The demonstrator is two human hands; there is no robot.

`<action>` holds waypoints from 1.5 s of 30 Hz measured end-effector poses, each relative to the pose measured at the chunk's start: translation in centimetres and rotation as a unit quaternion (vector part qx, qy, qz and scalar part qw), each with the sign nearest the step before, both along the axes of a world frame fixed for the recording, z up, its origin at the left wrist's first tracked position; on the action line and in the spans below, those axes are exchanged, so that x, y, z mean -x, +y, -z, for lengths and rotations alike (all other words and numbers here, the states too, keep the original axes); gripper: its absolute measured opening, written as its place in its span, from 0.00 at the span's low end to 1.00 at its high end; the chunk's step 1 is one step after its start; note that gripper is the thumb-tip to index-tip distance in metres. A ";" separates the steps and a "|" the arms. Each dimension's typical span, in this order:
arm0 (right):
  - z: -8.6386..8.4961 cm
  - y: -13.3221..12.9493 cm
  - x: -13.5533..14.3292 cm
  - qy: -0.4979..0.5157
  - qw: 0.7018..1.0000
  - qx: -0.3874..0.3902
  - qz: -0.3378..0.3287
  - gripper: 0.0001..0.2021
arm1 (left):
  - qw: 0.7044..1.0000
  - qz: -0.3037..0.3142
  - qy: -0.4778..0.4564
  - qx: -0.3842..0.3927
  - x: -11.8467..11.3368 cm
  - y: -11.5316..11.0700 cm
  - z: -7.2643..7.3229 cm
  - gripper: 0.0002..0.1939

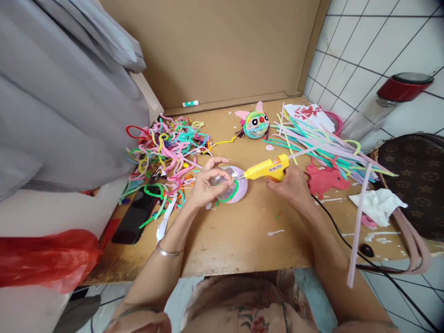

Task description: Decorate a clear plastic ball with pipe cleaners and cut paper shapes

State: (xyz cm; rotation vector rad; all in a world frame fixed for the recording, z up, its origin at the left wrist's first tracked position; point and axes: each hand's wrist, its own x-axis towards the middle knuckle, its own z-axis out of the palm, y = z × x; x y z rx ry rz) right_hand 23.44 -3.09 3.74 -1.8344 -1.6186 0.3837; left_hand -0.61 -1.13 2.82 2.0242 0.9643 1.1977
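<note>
Ball: clear ball [242, 188] mid-table, right side wrapped in lilac, green strand [231, 197] along its lower part.
Left hand [211, 181]: curled over the ball, holding it; thumb and index nearly together at the green strand.
Right hand [293, 188]: closed round the grip of the yellow glue gun [265, 169]; nozzle meets the ball right by the left fingertips.
Open room: tabletop [239, 245] between the forearms, ball to front edge; white smear and small bits on it.
Tight left: tangled fuzzy strands [173, 148] come close to the left wrist; phone [133, 217] near the front-left edge.
Tight right: pink cutout [328, 180] just beside the right wrist; straight stems [312, 134] behind. Black cord [333, 219] runs over the front edge.
Back: decorated ball [256, 125] behind the gun; board [225, 51] bounds the table.
Hidden: gun grip and trigger under the right hand; ball's upper left behind left fingers.
Cut off: brown bag [412, 185] at frame right.
Hard to read: nozzle's exact contact; gun label.
</note>
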 end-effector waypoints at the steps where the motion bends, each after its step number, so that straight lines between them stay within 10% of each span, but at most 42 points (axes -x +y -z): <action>1: 0.1 0.0 0.0 0.001 1.000 -0.007 -0.003 0.19 | 1.000 0.001 -0.002 0.006 0.0 0.0 0.0 0.12; 45: 0.2 -0.2 -0.3 -0.015 1.000 -0.003 -0.025 0.09 | 0.998 -0.013 -0.031 0.057 -0.5 -0.3 -0.5 0.16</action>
